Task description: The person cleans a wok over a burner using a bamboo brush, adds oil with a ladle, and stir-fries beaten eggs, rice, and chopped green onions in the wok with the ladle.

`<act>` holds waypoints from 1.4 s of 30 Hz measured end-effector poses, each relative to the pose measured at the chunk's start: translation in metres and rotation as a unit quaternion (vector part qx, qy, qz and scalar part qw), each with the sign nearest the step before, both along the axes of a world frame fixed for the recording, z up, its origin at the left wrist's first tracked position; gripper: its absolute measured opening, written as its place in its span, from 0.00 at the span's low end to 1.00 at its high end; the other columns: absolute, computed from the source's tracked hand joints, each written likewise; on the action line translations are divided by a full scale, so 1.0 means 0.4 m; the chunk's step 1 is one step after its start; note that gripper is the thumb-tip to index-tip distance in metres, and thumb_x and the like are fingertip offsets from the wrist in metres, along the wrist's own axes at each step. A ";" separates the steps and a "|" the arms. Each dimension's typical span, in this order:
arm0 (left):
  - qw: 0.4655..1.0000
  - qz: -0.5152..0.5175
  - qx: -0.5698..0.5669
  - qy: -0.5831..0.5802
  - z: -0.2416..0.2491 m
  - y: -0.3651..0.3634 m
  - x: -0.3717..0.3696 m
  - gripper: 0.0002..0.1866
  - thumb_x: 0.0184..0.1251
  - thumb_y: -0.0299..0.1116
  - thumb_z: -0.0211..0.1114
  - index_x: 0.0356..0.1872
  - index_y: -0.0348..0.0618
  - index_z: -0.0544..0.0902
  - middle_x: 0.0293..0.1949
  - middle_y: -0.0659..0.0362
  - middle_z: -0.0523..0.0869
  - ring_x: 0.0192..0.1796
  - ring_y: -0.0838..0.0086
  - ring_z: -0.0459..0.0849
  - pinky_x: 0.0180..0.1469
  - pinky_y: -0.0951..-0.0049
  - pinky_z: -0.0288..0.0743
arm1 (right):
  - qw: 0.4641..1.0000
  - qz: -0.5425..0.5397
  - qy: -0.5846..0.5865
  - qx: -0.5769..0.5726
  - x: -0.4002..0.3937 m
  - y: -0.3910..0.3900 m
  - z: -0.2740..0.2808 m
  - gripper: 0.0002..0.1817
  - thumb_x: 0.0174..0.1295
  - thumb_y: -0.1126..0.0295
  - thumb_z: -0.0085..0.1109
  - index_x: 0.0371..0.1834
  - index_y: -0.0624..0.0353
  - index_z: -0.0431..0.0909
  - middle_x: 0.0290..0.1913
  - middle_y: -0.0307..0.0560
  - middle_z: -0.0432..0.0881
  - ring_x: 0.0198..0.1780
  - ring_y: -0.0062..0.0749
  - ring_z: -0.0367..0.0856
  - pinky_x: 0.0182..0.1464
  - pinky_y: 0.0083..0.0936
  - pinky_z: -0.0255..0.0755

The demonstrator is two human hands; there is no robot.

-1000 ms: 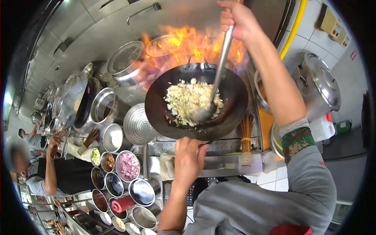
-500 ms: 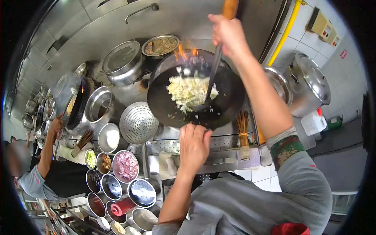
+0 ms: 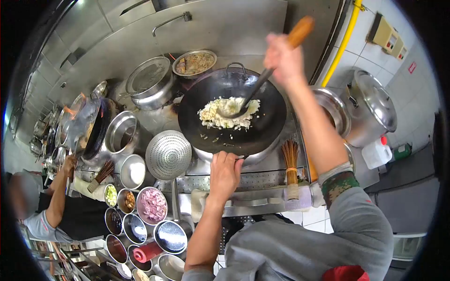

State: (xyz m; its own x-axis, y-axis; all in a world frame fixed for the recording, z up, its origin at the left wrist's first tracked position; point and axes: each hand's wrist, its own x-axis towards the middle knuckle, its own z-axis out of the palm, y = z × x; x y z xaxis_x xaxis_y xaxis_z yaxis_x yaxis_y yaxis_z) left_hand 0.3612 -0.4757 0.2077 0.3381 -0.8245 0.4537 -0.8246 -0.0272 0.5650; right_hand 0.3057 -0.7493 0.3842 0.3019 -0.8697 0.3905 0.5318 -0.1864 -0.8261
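Note:
A black wok (image 3: 262,133) sits on the stove in front of me. My left hand (image 3: 224,173) is closed on its near edge, where a handle is mostly hidden beneath the fingers. My right hand (image 3: 283,58), slightly blurred, grips a ladle (image 3: 260,83) with a wooden end, its shaft slanting down to the left. The ladle's bowl rests in chopped pale rice-like food (image 3: 222,119), white and yellow with green bits, heaped in the middle of the wok. A few loose pieces lie on the near wall of the wok.
Left of the wok are a perforated strainer (image 3: 168,155), a lidded pot (image 3: 152,89) and metal bowls, one with sliced pink onions (image 3: 153,205). A bamboo brush (image 3: 291,164) and a large stockpot (image 3: 372,105) stand right. Another person (image 3: 47,215) works at far left.
The wok has come down level, and the tossed food has settled in it. Flames at its far rim are gone. My right hand has moved right and lower; the ladle bowl has shifted left.

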 end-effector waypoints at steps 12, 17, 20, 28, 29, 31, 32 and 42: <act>0.998 -0.006 0.063 0.007 0.038 0.046 -0.024 0.10 0.65 0.32 0.69 0.43 0.39 0.82 0.40 0.50 0.80 0.45 0.54 0.77 0.50 0.55 0.67 | 0.986 0.126 0.017 0.111 0.071 -0.183 -0.019 0.23 0.67 0.66 0.61 0.17 0.46 0.58 0.13 0.30 0.55 0.13 0.21 0.55 0.19 0.26 0.56; 0.999 0.012 -0.045 0.028 0.126 0.060 -0.104 0.07 0.61 0.28 0.71 0.35 0.39 0.81 0.35 0.50 0.77 0.41 0.51 0.74 0.46 0.56 0.69 | 0.985 0.094 0.103 0.102 0.010 -0.094 0.071 0.20 0.68 0.68 0.59 0.18 0.49 0.63 0.13 0.28 0.55 0.13 0.19 0.55 0.17 0.24 0.56; 0.999 0.030 -0.018 0.000 -0.001 0.036 -0.085 0.07 0.61 0.28 0.70 0.36 0.40 0.81 0.36 0.50 0.77 0.41 0.51 0.75 0.45 0.56 0.69 | 0.991 -0.022 0.130 0.012 0.051 0.014 0.061 0.17 0.66 0.66 0.62 0.20 0.54 0.67 0.14 0.33 0.62 0.13 0.23 0.60 0.18 0.27 0.58; 0.997 0.002 -0.073 0.032 0.145 0.121 -0.111 0.06 0.61 0.25 0.69 0.36 0.39 0.80 0.36 0.49 0.78 0.43 0.50 0.75 0.48 0.54 0.68 | 0.996 -0.001 0.081 0.037 0.003 0.004 0.102 0.21 0.66 0.65 0.62 0.15 0.48 0.64 0.14 0.32 0.60 0.14 0.21 0.57 0.19 0.27 0.57; 0.997 0.003 -0.078 0.017 0.137 0.077 -0.089 0.06 0.62 0.26 0.68 0.36 0.39 0.80 0.37 0.49 0.78 0.44 0.51 0.74 0.49 0.54 0.68 | 0.995 -0.020 0.097 0.021 0.031 0.062 0.102 0.21 0.65 0.65 0.62 0.15 0.49 0.66 0.14 0.32 0.62 0.14 0.22 0.59 0.19 0.27 0.58; 0.999 0.026 -0.042 0.011 0.021 0.027 -0.074 0.06 0.62 0.27 0.68 0.36 0.39 0.80 0.36 0.48 0.78 0.44 0.51 0.75 0.47 0.54 0.68 | 0.984 -0.067 0.164 -0.014 0.081 0.090 0.066 0.18 0.65 0.65 0.63 0.18 0.52 0.68 0.14 0.32 0.63 0.13 0.23 0.60 0.17 0.27 0.58; 0.999 0.041 -0.029 0.000 -0.034 0.024 -0.071 0.06 0.62 0.27 0.69 0.35 0.38 0.80 0.36 0.48 0.78 0.43 0.51 0.75 0.47 0.54 0.68 | 0.986 -0.069 0.146 -0.045 0.110 0.067 0.024 0.17 0.65 0.66 0.63 0.20 0.53 0.69 0.14 0.32 0.63 0.13 0.23 0.61 0.17 0.27 0.57; 0.999 0.017 -0.035 0.013 0.005 0.029 -0.026 0.06 0.62 0.30 0.69 0.34 0.41 0.81 0.36 0.51 0.77 0.44 0.53 0.75 0.48 0.54 0.70 | 0.994 0.072 0.020 -0.074 -0.029 -0.005 0.132 0.21 0.67 0.62 0.63 0.20 0.49 0.62 0.15 0.30 0.58 0.14 0.19 0.57 0.19 0.24 0.54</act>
State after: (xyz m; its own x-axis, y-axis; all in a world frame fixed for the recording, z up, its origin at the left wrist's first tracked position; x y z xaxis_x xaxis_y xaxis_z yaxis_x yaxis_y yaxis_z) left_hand 0.3508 -0.4641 0.2096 0.3781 -0.7787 0.5006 -0.8084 -0.0142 0.5885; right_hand 0.2940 -0.7513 0.4369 0.4367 -0.7499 0.4968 0.5287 -0.2329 -0.8163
